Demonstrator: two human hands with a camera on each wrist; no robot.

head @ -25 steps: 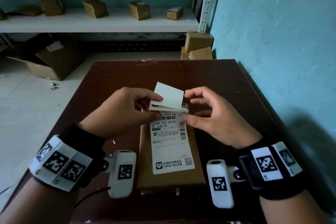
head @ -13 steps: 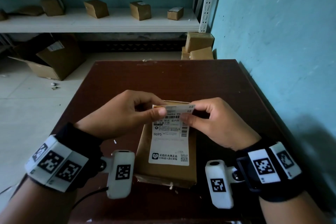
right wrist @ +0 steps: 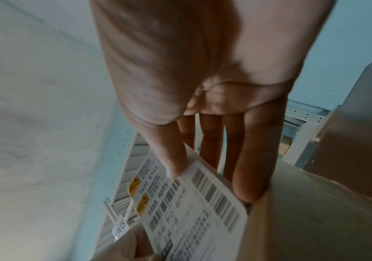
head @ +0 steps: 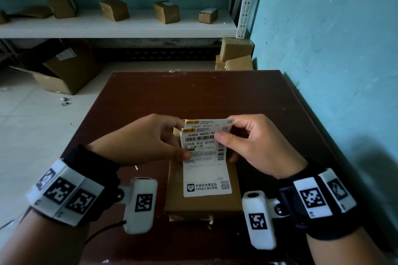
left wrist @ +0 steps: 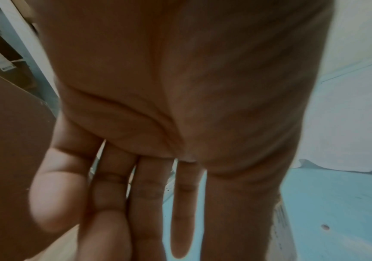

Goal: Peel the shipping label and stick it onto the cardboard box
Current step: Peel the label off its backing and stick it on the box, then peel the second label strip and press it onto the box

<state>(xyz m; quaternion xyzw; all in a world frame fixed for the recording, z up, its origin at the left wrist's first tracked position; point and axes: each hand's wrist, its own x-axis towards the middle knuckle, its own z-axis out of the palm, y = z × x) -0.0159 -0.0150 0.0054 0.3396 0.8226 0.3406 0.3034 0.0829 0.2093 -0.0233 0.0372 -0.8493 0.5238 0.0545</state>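
A flat brown cardboard box [head: 202, 202] lies on the table near me. A white shipping label [head: 205, 170] with barcodes lies along its top, its upper end lifted. A second printed sheet [head: 210, 123] shows just behind that upper end. My left hand [head: 181, 140] pinches the label's left edge, thumb on the printed face. My right hand [head: 228, 128] pinches the top right corner. In the right wrist view the thumb [right wrist: 172, 167] presses the label [right wrist: 191, 217] beside the box [right wrist: 314, 220]. The left wrist view shows mostly my palm and fingers [left wrist: 149, 203].
The dark brown table [head: 215, 97] stands against a blue wall [head: 333, 71] on the right. A white shelf [head: 120, 26] behind carries several small boxes. More boxes [head: 235, 49] sit at the wall corner, and an open carton [head: 64, 66] lies on the floor to the left.
The folded-back top with its blank underside has been turned up flat. The two printed sheets now sit offset, one above the other. Both hands moved closer on the upper end.
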